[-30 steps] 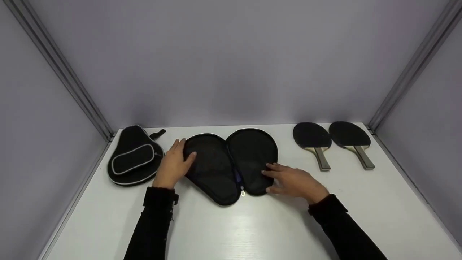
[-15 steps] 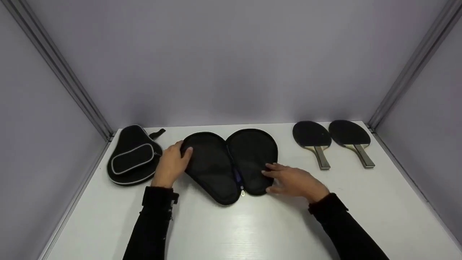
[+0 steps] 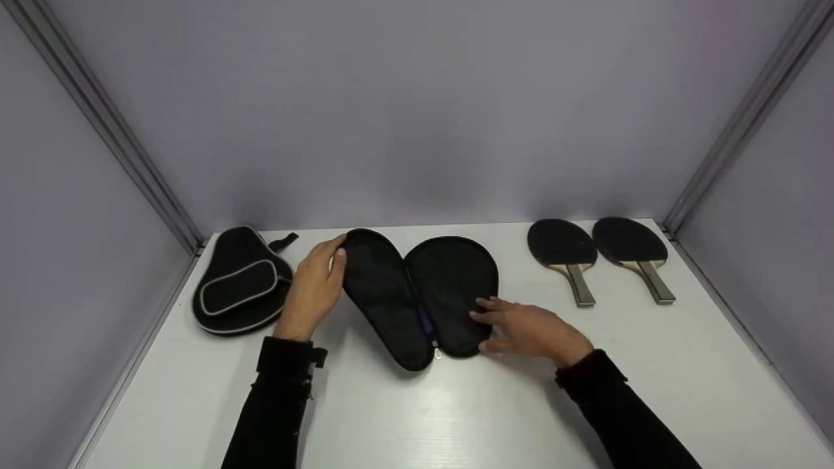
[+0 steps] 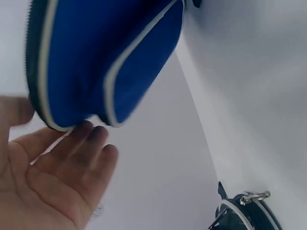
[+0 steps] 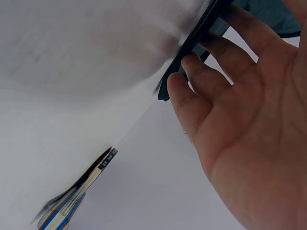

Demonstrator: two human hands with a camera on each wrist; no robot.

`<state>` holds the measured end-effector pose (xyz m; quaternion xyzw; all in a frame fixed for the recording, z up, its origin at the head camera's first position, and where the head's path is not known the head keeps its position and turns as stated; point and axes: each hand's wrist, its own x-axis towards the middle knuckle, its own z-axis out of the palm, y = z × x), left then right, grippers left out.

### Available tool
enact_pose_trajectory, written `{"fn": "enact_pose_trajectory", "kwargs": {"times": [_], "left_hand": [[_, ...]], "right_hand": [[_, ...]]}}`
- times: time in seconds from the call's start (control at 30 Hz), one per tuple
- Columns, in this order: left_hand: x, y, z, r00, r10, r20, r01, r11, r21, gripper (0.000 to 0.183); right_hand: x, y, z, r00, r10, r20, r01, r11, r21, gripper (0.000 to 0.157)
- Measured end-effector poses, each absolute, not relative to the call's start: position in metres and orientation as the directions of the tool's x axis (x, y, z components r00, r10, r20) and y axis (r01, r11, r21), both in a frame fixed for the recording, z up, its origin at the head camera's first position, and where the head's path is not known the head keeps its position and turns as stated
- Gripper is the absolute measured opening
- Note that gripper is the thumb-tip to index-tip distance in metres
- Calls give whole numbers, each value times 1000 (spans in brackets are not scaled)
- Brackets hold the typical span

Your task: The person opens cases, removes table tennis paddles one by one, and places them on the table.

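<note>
Hands (image 3: 313, 286) (image 3: 531, 331) at case (image 3: 391, 299) edges, paddles (image 3: 561, 243) (image 3: 630, 241) well away

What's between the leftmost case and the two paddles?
In the head view, the open case is between them, with the left hand and right hand at its sides.

1. A white tabletop (image 3: 430, 404) fills the lower part of the head view, with faint grain in its surface.
2. A plain, pale grey-lilac back panel (image 3: 417, 98) rises behind it.
3. Similar side panels, left (image 3: 71, 215) and right (image 3: 775, 189), flank it.
4. Grey metal strips line the left corner (image 3: 111, 114) and right corner (image 3: 749, 120).
5. A soft bright reflection (image 3: 436, 426) lies on the near tabletop.
</note>
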<state>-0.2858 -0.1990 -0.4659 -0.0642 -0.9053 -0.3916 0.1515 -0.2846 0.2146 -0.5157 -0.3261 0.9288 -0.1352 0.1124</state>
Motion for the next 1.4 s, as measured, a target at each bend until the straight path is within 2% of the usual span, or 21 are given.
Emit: {"fn": "enact_pose_trajectory", "kwargs": {"times": [0.27,0.73,1.07,1.4], "left_hand": [[-286,-192,-466,-898,59,437,381,603,701,47],[-287,-181,-475,-921,143,362,377,556,741,65],[-292,-172,-491,-944,202,260,329,615,717,105],[-296,-164,-511,-938,255,236,346,749,565,105]], "right_hand": [[-280,211,-515,-752,-644,-139,-570,741,-355,69],[-272,201,-513,-720,-681,-137,-613,715,-336,67],[-264,189,-514,-674,-732,-97,-686,670,-284,65],[-264,185,-516,-672,-732,-109,-688,673,-273,66]]}}
